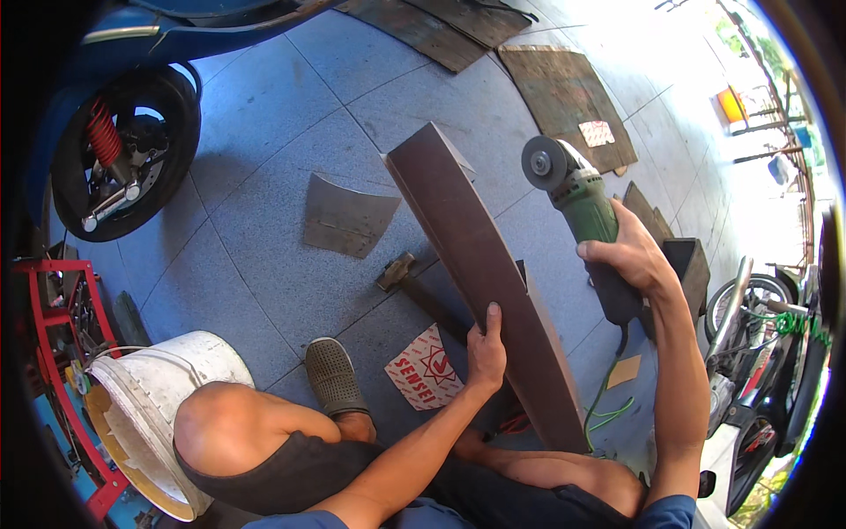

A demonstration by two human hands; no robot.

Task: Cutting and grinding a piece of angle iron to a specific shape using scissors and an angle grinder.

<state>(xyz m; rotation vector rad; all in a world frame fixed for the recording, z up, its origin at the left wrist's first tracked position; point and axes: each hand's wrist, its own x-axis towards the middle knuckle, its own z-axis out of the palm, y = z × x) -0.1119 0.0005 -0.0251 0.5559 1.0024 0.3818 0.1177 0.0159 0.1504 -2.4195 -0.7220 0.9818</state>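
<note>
My left hand (487,353) grips the near part of a long brown folded metal channel (467,229), its thumb lying on the face. The channel slants from the upper middle down toward my right leg. In my right hand (633,251) is a green angle grinder (589,212), fingers wrapped round its body. Its disc (543,162) is raised to the right of the channel's far end, apart from it. A cord hangs from the grinder's rear. Left of the channel, a curved piece of sheet metal (351,215) lies on the floor. A hammer (397,271) lies partly hidden beneath the channel.
A white bucket (207,357) lies tipped at my left knee, near a red metal rack (66,317). A scooter wheel (132,154) stands far left. Worn boards (564,97) lie ahead on the tiles. A printed paper (423,368) is near my foot; a motorcycle (749,370) stands right.
</note>
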